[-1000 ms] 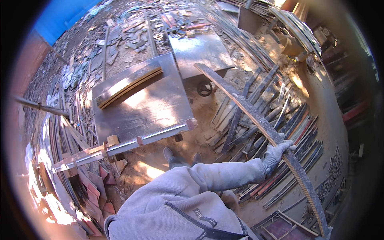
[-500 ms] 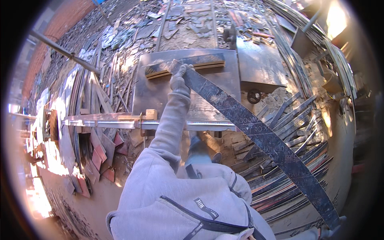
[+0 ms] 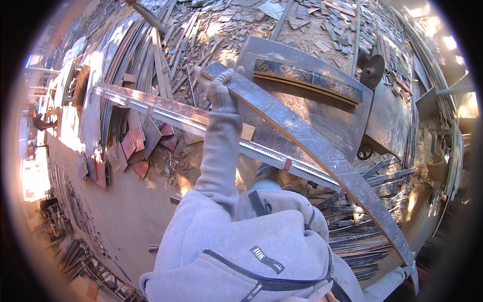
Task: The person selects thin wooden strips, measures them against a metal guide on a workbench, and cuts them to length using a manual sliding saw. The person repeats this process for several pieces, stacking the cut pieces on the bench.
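Note:
A long strip of dark-faced plywood [image 3: 322, 146] runs slantwise across the view, its pale layered edge turned toward me. My left hand [image 3: 220, 83], in a greyish knitted glove, holds the strip's far left end, above the metal table [image 3: 261, 126]. At the lower right, my right hand [image 3: 410, 269] grips the near end, small and partly blurred near the rim. Two or so shorter dark plywood strips [image 3: 308, 81] lie stacked on the table, beyond the long one.
A metal guide rail with a scale [image 3: 282, 158] edges the table's near side, with a wood block [image 3: 246, 132] on it. A round disc blade [image 3: 372, 71] stands at the table's right. Plywood offcuts [image 3: 347, 246] pile up at right; reddish scraps [image 3: 135, 146] lie at left.
My view has turned, so the table appears tilted and farther right. The long strip has shifted left at its far end and rolled to show its pale edge. Both hands keep hold.

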